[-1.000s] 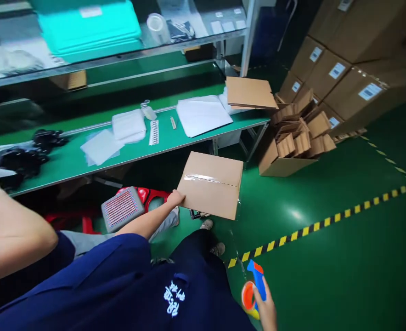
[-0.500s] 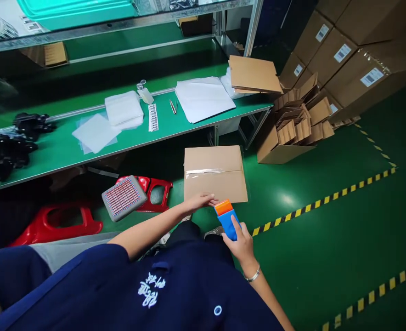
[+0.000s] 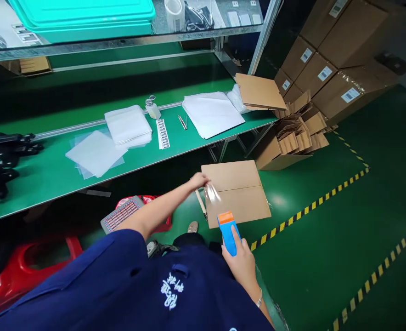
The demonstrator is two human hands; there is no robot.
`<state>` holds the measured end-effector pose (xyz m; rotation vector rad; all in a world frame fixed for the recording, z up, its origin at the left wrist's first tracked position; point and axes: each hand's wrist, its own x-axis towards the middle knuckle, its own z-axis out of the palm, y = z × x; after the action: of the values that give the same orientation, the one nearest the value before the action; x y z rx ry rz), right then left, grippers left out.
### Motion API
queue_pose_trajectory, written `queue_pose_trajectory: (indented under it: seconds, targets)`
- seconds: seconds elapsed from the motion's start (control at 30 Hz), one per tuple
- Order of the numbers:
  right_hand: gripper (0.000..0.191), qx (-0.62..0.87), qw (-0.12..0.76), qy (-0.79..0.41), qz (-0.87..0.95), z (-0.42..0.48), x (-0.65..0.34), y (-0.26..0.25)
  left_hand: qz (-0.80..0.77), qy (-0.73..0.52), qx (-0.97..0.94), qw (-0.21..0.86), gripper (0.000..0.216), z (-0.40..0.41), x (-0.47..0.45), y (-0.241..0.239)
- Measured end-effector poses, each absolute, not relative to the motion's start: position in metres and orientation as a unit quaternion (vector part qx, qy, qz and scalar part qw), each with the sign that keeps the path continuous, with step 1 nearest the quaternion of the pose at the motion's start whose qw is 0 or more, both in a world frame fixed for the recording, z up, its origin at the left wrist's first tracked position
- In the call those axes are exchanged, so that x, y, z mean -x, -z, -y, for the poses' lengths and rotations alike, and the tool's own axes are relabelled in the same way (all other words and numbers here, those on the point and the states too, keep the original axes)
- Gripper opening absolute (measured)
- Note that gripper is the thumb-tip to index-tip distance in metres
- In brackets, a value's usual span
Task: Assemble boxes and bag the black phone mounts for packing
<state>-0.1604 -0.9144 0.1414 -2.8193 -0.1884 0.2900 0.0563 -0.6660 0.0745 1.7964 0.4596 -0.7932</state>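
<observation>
My right hand [image 3: 241,263] is wrapped round a blue tape dispenser [image 3: 229,238] with an orange front. A strip of clear tape [image 3: 213,195] stretches from the dispenser's front end to my left hand [image 3: 199,180], whose fingers pinch its free end. Below and beyond them, a flat-topped cardboard box [image 3: 246,198] lies on the floor with a bare seam across its top. My left hand is over the box's near left corner, and the dispenser is at its near edge. Whether the tape touches the cardboard I cannot tell.
A green workbench [image 3: 137,163] runs along the far side, carrying white sheets [image 3: 213,114], tweezers [image 3: 182,122] and black parts [image 3: 13,149]. Red stools [image 3: 31,271] stand at left, one bearing a grey cushion [image 3: 123,213]. Stacked cartons [image 3: 341,59] and an open box of cardboard [image 3: 285,154] are at right.
My left hand has moved away from the dispenser, drawing out a strip of tape. The box top shows a bare seam where a taped one showed before. The head view has shifted.
</observation>
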Motion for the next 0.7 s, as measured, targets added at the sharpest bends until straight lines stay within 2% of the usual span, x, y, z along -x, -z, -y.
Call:
queue_pose_trajectory:
  seconds: [0.13, 0.3, 0.53, 0.7]
  targets:
    - [0.062, 0.970, 0.187, -0.154, 0.028, 0.880, 0.166, -0.127, -0.199, 0.329, -0.801, 0.459, 0.036, 0.590, -0.139, -0.055]
    - [0.061, 0.962, 0.199, -0.184, -0.029, 0.839, 0.130, -0.116, -0.169, 0.350, -0.840, 0.380, 0.033, 0.573, -0.198, -0.018]
    - [0.064, 0.950, 0.231, -0.202, -0.056, 0.818, 0.108, -0.111, -0.114, 0.361, -0.880, 0.287, 0.033, 0.575, -0.209, 0.028]
    - [0.064, 0.947, 0.228, -0.215, -0.067, 0.819, 0.111, -0.106, -0.085, 0.297, -0.926, 0.217, 0.042, 0.580, -0.202, 0.030]
